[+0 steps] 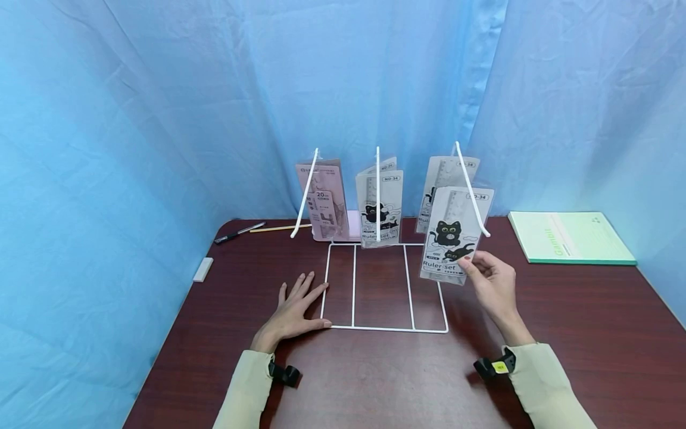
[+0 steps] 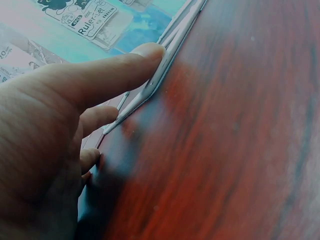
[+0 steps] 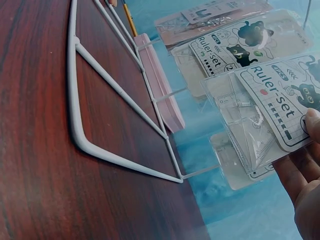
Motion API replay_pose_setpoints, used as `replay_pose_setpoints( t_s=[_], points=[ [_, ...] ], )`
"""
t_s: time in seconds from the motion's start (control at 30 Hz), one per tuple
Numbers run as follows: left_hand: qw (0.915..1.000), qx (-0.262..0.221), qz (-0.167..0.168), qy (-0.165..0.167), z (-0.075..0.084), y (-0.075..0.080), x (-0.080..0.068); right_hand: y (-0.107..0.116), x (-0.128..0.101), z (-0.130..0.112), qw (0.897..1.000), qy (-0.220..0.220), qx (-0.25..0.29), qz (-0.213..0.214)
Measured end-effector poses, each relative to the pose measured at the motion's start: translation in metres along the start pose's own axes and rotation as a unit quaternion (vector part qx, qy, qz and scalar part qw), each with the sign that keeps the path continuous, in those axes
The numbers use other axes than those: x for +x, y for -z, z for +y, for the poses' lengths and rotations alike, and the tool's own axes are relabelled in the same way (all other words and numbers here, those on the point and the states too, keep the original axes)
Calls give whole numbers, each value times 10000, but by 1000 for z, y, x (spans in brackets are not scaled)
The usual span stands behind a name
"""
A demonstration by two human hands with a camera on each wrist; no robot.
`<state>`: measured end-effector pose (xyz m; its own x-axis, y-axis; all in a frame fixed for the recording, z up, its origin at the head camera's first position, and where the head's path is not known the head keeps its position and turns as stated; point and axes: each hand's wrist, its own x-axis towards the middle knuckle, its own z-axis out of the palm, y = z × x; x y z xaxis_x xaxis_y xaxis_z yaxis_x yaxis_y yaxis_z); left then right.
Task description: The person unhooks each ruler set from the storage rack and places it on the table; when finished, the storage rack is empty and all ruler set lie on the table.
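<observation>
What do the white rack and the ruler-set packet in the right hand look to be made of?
White rack: probably coated metal wire, thin, smooth and slightly glossy. Ruler set packet: clear plastic sleeve, see-through with glare, over a printed card insert.

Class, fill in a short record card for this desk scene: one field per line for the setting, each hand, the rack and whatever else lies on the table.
Setting: dark red table, blue curtain behind
Left hand: flat on the table, thumb against the white wire rack
Right hand: pinches a cat ruler-set packet at its lower corner, by the right hook
Rack hooks: packets hang on all three
Left of rack: pen, pencil, white eraser
Right of rack: green notebook
</observation>
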<state>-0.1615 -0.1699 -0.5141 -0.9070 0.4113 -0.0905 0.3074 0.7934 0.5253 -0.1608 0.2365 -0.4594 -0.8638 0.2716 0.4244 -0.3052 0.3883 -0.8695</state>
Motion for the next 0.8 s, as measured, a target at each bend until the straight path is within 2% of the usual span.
replay_pose_setpoints(
  t_s=[0.6,0.8],
  points=[
    [10000,-19,46,-36,-1,0,1,6,-10,-3,9998,214,56,-1],
    [10000,3,24,-27,-1,0,1,9,-15,-3,9996,247,-130,-33]
  ],
)
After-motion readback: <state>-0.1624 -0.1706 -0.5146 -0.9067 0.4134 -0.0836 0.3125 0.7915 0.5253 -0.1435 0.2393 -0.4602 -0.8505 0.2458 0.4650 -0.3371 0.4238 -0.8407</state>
